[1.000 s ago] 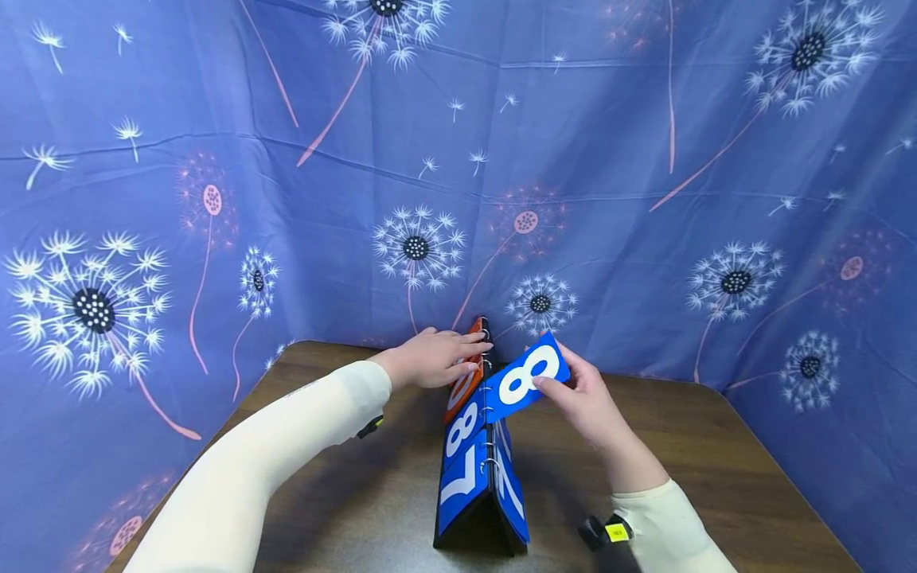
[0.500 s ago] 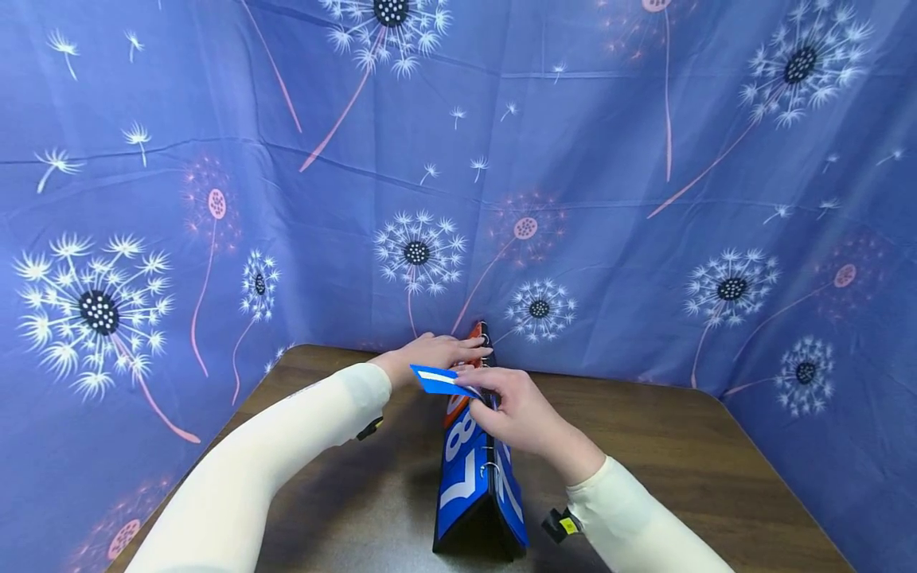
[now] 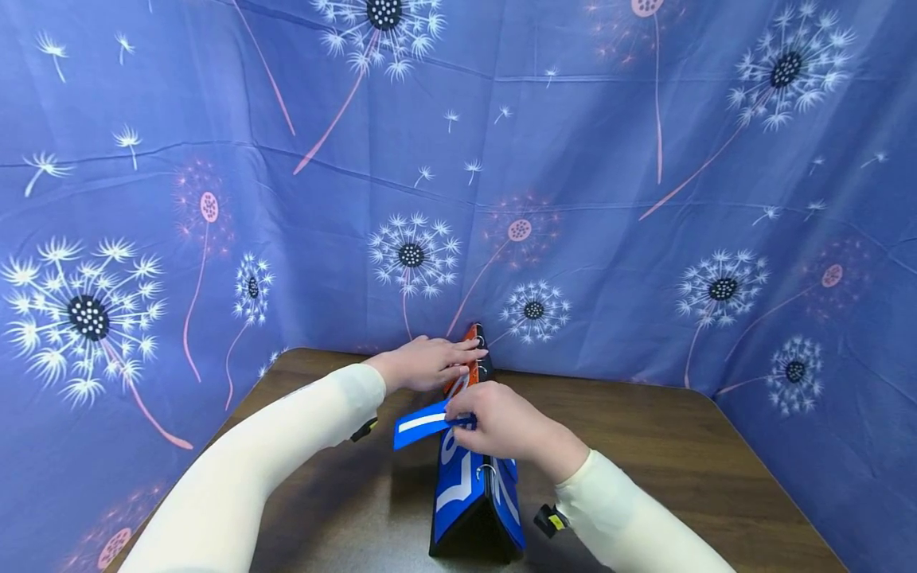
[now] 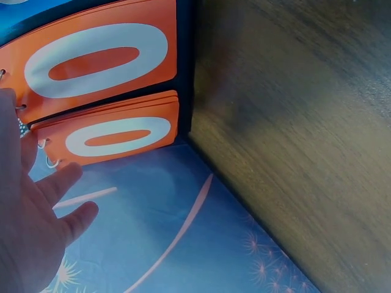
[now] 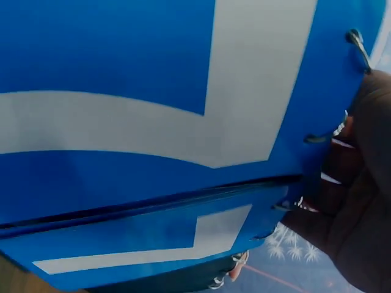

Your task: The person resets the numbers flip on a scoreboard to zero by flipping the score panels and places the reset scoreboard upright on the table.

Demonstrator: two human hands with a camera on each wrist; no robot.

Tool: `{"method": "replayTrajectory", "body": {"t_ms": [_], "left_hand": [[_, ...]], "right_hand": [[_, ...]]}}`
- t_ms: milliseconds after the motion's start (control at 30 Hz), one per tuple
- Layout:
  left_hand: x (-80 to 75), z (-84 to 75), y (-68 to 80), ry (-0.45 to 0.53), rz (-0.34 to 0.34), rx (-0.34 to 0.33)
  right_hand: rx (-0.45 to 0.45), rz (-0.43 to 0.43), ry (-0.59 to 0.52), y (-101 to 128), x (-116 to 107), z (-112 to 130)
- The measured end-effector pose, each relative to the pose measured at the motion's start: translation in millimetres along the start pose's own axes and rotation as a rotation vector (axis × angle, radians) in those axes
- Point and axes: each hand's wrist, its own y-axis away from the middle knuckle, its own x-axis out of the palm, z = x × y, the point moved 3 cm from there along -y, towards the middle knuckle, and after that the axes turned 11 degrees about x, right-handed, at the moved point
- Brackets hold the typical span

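Standing nearest the camera on the brown wooden table (image 3: 645, 446), the tabletop flip scoreboard (image 3: 469, 509) shows a blue 7 on its near stack. Just beyond, the right hand (image 3: 501, 426) pinches a blue number card (image 3: 424, 423), held roughly level over the rings, so this flip looks about half done: lifted, not yet laid flat on the left face. Farther along, the left hand (image 3: 426, 362) rests with straight fingers on the top edge by the orange cards (image 4: 101, 61), both reading 0. Behind hangs a blue dandelion-print cloth (image 3: 645, 159).
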Motion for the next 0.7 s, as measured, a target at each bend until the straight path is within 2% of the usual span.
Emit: {"method": "replayTrajectory", "body": {"t_ms": [167, 267, 467, 633, 700], "left_hand": [[-1.4, -2.2, -0.6, -0.006, 0.004, -0.015], [-0.8, -2.9, -1.1, -0.01, 0.005, -0.014], [-0.2, -3.6, -1.7, 0.013, -0.007, -0.001], [0.0, -4.1, -1.1, 0.012, -0.002, -0.013], [-0.2, -4.1, -0.6, 0.007, 0.0, -0.019]], "right_hand": [[0.022, 0.096, 0.067, -6.5, 4.3, 4.1], [0.043, 0.13, 0.069, -8.9, 5.2, 4.1], [0.148, 0.21, 0.039, -9.5, 7.4, 0.8], [0.155, 0.215, 0.026, -8.8, 8.3, 0.1], [0.148, 0.203, -0.022, -7.5, 8.1, -1.3]]}}
